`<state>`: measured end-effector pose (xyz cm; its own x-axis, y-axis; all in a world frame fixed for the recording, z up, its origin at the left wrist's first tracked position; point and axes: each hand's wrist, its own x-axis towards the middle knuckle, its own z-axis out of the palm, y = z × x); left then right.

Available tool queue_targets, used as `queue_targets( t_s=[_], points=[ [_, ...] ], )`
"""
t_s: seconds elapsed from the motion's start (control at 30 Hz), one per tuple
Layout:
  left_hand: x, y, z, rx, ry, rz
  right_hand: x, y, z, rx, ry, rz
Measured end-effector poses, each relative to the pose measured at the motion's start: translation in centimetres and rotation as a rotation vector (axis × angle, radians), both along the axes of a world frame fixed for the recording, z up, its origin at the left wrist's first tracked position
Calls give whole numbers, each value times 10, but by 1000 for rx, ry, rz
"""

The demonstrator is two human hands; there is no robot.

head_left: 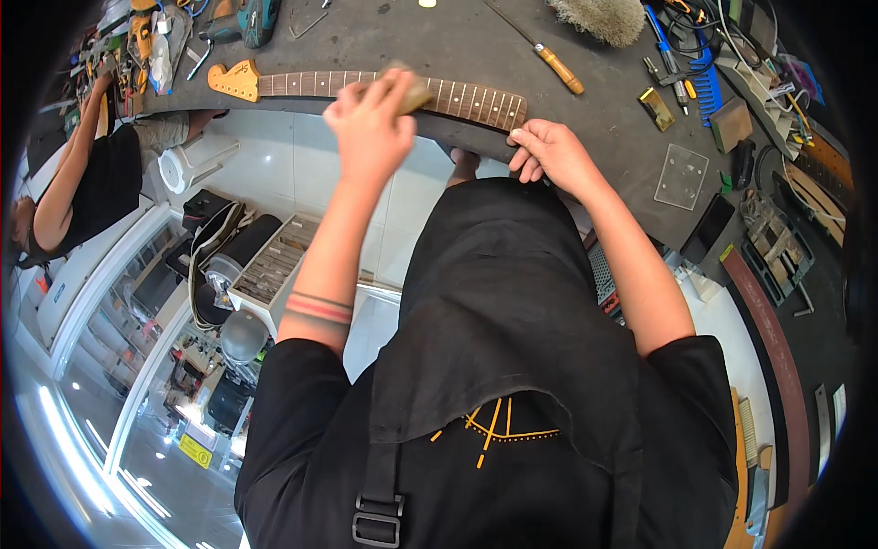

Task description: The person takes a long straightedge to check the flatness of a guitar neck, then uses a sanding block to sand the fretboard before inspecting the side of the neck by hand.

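The left hand (377,121) is closing over a tan pad (418,95), clamping it onto the fretted face of the guitar neck (315,84); blur is hiding what the pad is made of. Over at the neck's heel (518,112), the right hand (551,154) is curling its fingers, thumb lying right by the corner, though whether it's truly pinching the wood, we can't tell. The neck is lying frets up along the near edge of the workbench (366,41), headstock (236,80) pointing left.

Rubbing seems to be the job, and doing it well is probably meaning even, modest pressure along the frets, the heel being pinned firmly, and nothing rocking over that bench edge.

Beyond the neck's heel, a wooden-handled tool (558,69) is lying aslant; well right of the neck, a clear plate (681,176) is resting flat. Behind the headstock a teal drill (251,23) is sitting, and farther left of the neck, a co-worker (96,178) is bending toward the bench.
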<state>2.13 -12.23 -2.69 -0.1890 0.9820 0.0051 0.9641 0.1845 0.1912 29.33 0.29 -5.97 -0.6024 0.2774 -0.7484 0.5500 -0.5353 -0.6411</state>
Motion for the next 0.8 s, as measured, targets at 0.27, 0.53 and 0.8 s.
queue_targets(
  t_s=[0.27,0.53,0.8],
  points=[
    [109,37,-11,97,-190,-149,5,-1,-14,65,48,51],
    [9,-4,-2,21,59,49,1,4,-2,-50,7,0],
    [62,19,-3,12,-122,-140,1,1,-3,-17,18,-12]
  ],
)
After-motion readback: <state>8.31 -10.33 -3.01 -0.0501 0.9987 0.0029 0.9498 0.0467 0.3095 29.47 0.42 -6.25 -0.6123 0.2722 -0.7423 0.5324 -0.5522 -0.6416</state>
